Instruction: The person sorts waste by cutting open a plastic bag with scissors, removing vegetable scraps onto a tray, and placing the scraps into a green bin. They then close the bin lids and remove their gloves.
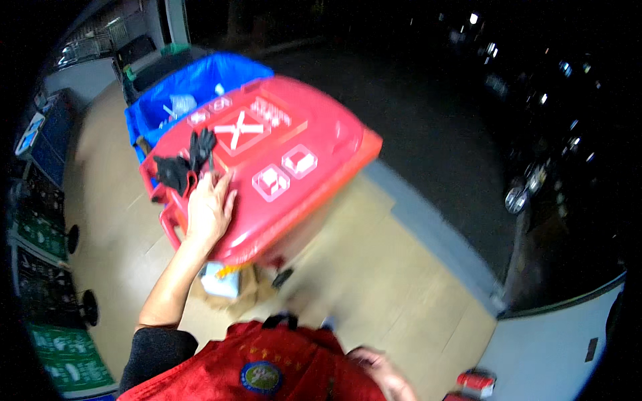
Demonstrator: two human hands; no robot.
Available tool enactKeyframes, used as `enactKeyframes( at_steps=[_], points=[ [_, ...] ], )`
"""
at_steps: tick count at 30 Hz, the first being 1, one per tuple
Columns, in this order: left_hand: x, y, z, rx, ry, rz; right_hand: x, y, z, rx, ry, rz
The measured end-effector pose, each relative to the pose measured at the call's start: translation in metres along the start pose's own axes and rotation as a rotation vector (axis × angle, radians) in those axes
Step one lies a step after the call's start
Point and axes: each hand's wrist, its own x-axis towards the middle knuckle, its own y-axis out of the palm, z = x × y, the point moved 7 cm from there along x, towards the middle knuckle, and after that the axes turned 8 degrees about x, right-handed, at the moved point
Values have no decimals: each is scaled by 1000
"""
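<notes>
In front of me stands a red wheelie bin with its red lid point(321, 134) closed and white symbols printed on it. A pair of black gloves point(175, 172) lies crumpled near the lid's left edge, by the handle. My left hand point(210, 210) rests over the lid with fingers stretched out, the fingertips at the edge of the gloves. Whether they touch the gloves is hard to make out. Low at the right side of my red vest point(294, 361) is my right hand point(380, 371), blurred by motion, its fingers partly hidden.
A blue-lined bin point(234, 67) holding some litter stands just beyond the red one. A paper bag point(247, 294) with a light-coloured box sits on the tiled floor below the lid. Green and dark bins point(67, 354) line the left; a pale kerb point(435, 234) borders dark pavement.
</notes>
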Motion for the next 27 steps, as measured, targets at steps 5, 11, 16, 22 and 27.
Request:
enactKeyframes(
  at_steps=[5, 11, 16, 22, 27],
  points=[
    [-141, 2, -72, -612, -123, 666, -46, -88, -45, 255, 198, -182],
    [-393, 37, -58, -160, -69, 1590, -179, -111, -63, -129, 190, -88],
    [-480, -6, -58, -224, -496, 1619, -216, -144, -172, -167, 569, -169],
    [-358, -22, -116, -879, -481, 1008, -96, -185, -125, -267, 310, -261],
    [-317, -28, -140, -1202, -557, 1207, 18, -84, 43, -278, -155, 207]
  ],
)
